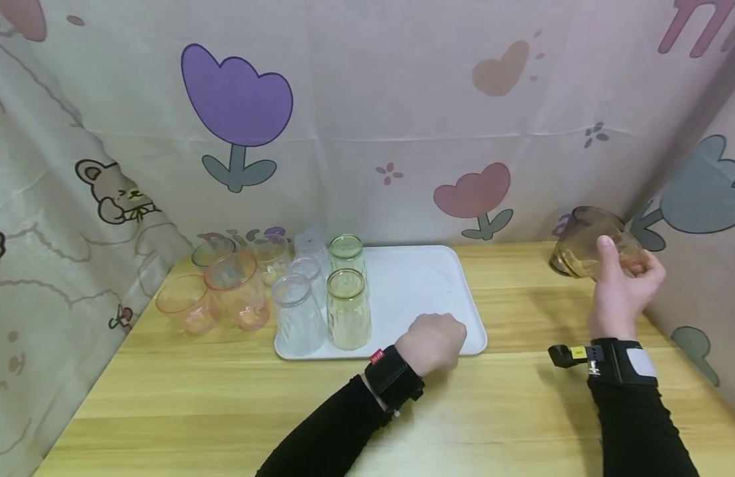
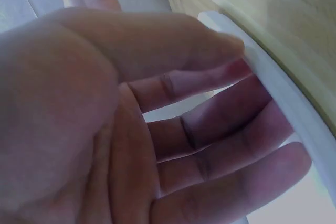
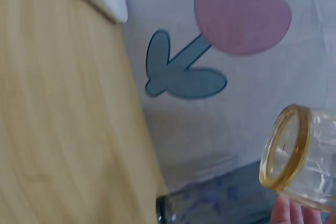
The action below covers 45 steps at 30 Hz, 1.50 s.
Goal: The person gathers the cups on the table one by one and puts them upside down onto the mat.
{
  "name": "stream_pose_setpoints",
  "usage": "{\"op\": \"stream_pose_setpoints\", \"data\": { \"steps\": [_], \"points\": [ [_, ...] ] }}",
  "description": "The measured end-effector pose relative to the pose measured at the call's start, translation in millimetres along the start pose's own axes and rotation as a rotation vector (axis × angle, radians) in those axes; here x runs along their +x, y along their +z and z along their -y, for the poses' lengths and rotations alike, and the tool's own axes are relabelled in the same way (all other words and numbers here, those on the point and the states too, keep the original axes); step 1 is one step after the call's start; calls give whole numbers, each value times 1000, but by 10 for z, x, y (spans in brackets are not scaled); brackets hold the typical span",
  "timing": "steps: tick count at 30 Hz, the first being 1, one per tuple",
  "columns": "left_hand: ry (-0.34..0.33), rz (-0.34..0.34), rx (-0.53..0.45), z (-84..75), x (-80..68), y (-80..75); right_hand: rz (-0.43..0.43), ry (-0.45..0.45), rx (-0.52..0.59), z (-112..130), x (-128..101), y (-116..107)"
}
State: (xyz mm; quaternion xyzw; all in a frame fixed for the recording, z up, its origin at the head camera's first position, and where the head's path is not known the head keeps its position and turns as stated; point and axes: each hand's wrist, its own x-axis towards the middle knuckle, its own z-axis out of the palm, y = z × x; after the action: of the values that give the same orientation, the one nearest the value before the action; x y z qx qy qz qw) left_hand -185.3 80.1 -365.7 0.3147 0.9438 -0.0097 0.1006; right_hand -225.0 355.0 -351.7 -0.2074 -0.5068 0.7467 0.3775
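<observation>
At the far right in the head view, my right hand [image 1: 626, 288] holds an amber-tinted glass [image 1: 584, 258], tilted on its side. Its thick amber rim shows in the right wrist view, where fingertips [image 3: 296, 214] touch the glass from below. A dark grey glass [image 1: 594, 215] stands just behind it. My left hand [image 1: 434, 341] is at the front right of a white tray [image 1: 417, 278]. In the left wrist view its thumb and fingers pinch the tray's raised rim [image 2: 278, 87]. On the tray's left half stand a yellow glass [image 1: 349, 315], a green glass [image 1: 346, 248] and several clear glasses [image 1: 297, 311].
Left of the tray, two pink-orange glasses [image 1: 185, 305] stand with a greenish glass [image 1: 213, 252] and a pale yellowish glass [image 1: 272, 255] behind. A printed curtain [image 1: 367, 99] borders the wooden table [image 1: 224, 411] at the back and both sides.
</observation>
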Motion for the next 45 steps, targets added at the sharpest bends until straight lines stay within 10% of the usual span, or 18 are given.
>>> {"op": "stream_pose_setpoints", "data": {
  "steps": [7,21,37,45],
  "points": [
    [1,-103,-72,51,36,-49,113,-45,9,32,-195,182],
    [-8,-630,-151,96,56,-198,469,-14,48,59,-678,475],
    [125,-1037,-323,170,82,-226,780,130,28,-87,-1098,632],
    [152,-1108,-305,214,93,-234,845,203,40,-145,-1151,621]
  ]
}}
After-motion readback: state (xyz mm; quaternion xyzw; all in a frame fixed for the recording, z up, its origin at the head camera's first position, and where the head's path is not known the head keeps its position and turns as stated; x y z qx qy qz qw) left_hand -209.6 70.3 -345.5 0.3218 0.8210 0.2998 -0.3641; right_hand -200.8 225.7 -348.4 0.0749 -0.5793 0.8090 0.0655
